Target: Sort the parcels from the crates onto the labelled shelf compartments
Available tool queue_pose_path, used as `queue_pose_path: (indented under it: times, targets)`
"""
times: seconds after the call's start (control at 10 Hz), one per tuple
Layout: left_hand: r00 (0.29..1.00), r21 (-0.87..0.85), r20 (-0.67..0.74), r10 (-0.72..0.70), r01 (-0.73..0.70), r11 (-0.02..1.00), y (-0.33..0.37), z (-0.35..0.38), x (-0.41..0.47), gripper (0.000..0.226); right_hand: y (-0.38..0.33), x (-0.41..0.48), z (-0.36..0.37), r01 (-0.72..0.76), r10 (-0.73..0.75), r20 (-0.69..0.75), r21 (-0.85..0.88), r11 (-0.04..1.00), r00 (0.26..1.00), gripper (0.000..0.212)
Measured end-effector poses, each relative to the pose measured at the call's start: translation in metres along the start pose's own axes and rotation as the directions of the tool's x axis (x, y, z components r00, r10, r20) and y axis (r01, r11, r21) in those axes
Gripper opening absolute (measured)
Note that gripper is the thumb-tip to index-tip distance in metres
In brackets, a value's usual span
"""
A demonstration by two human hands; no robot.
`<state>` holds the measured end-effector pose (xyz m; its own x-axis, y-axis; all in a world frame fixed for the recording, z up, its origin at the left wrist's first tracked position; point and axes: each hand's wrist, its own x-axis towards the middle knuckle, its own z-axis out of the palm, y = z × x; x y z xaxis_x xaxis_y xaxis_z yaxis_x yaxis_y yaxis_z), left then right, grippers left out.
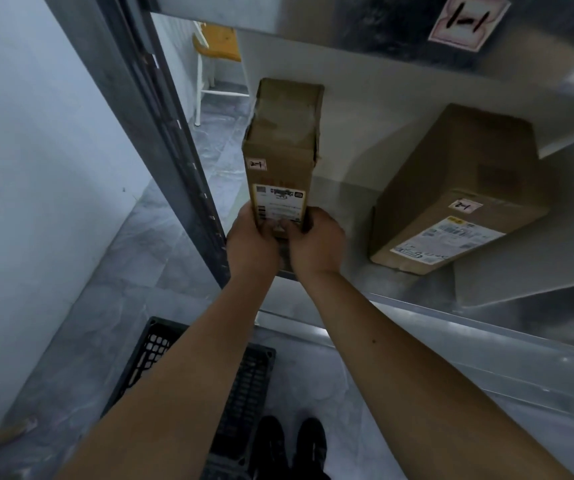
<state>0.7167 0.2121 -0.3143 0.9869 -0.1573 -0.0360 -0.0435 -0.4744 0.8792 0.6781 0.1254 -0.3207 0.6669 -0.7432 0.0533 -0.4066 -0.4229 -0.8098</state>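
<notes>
Left forearm (174, 375): bare, extended from the near left toward the far centre, elbow nearly straight.
Left hand (250, 237): back toward the camera, fingers curled round the near left edge of a parcel (280, 157).
Right forearm (399, 358): bare, extended from the near right, converging on the left one.
Right hand (316, 244): back toward the camera, gripping the parcel's near right edge, just beside the left hand.
</notes>
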Motion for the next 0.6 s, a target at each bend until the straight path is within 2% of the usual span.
queue_pose_path:
  times: [0.3,0.4,0.5,0.6]
  targets:
    - [1.000,-0.019,0.012,-0.010,0.010,1.000,-0.003,0.005,0.010,0.025,-0.002,0.008,0.000,0.005,-0.005,0.018,-0.009,1.000,1.000,0.027]
    - [1.000,-0.040,0.021,0.003,-0.003,0.999,-0.005,0.008,0.008,0.030,-0.004,0.005,-0.003,-0.025,0.021,0.056,0.055,0.998,0.998,0.031]
    - [0.999,-0.071,0.012,0.041,-0.040,0.997,-0.002,0.009,0.001,0.041,-0.004,0.001,-0.010,-0.049,0.037,0.099,0.118,0.992,0.994,0.035]
    - [0.999,-0.084,0.031,-0.020,0.022,0.996,0.002,0.011,-0.015,0.063,-0.002,-0.005,-0.019,-0.092,0.078,0.088,0.168,0.981,0.993,0.035]
